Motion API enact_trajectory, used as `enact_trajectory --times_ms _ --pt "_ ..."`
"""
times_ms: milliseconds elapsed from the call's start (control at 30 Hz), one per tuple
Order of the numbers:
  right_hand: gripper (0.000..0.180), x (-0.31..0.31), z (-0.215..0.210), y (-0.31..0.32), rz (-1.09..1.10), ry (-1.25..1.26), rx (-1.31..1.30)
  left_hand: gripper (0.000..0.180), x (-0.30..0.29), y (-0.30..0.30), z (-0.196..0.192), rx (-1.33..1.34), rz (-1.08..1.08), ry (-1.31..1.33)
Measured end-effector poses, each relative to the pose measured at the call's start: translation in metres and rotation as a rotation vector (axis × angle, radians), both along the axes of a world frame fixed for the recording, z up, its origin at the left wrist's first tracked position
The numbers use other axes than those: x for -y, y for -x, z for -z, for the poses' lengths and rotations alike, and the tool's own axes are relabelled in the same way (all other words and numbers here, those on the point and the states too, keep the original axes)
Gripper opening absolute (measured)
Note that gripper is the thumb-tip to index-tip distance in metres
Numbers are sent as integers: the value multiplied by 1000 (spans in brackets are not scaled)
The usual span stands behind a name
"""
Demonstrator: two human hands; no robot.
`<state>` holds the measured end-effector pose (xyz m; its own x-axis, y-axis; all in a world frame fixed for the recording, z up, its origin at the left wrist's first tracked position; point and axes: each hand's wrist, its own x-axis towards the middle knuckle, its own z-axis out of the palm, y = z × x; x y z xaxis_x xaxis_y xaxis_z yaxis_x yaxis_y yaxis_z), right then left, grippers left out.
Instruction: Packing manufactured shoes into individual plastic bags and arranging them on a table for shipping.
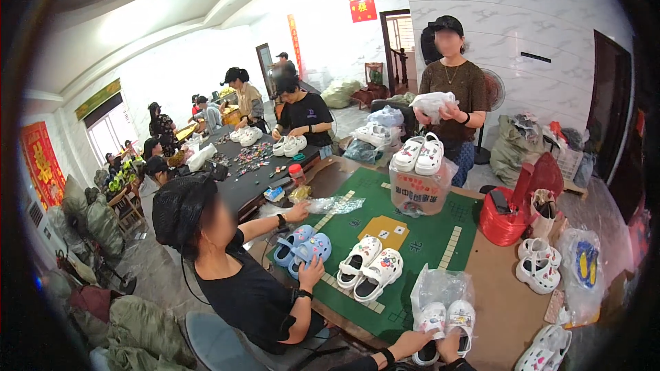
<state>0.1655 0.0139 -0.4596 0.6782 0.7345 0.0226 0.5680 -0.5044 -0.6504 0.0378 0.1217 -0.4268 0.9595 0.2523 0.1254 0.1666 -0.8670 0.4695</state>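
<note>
At the table's near edge, my left hand (pixel 413 342) grips the left one of two white clogs (pixel 434 315) decorated with small colourful charms. Just beside it, my right hand (pixel 450 343) is closed at the heel part of the other white clog (pixel 461 315). The toes of both clogs point away from me, against a clear plastic bag (pixel 441 284) lying behind them; whether they are inside its mouth is hard to make out. Another pair of white clogs (pixel 382 274) rests on the green mat to the left.
On the left a seated person (pixel 240 282) touches blue clogs (pixel 302 253). A standing person (pixel 454 82) holds a white bundle (pixel 434 104) beyond a plastic tub (pixel 421 192) topped with clogs. More clogs (pixel 538 266), a red roll (pixel 500 222) and a bagged yellow-blue pair (pixel 586 264) stand right.
</note>
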Motion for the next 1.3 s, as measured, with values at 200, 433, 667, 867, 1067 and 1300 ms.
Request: enact_trajectory --times_ms 200,433,667,867,1067,1300 --pt "72 14 -18 9 161 -94 -153 41 2 -4 -6 64 5 -200" --pt "73 20 -37 16 56 73 52 38 10 -2 -5 153 -25 -207" --pt "59 31 -16 20 -115 141 161 33 13 -6 -8 206 -1 -186" --pt "54 30 -25 20 -66 232 119 26 14 -3 -3 153 45 -162" --pt "63 23 5 10 -67 295 167 26 16 0 -6 225 79 -147" --pt "68 12 24 4 -56 265 133 28 16 0 7 140 183 -79"
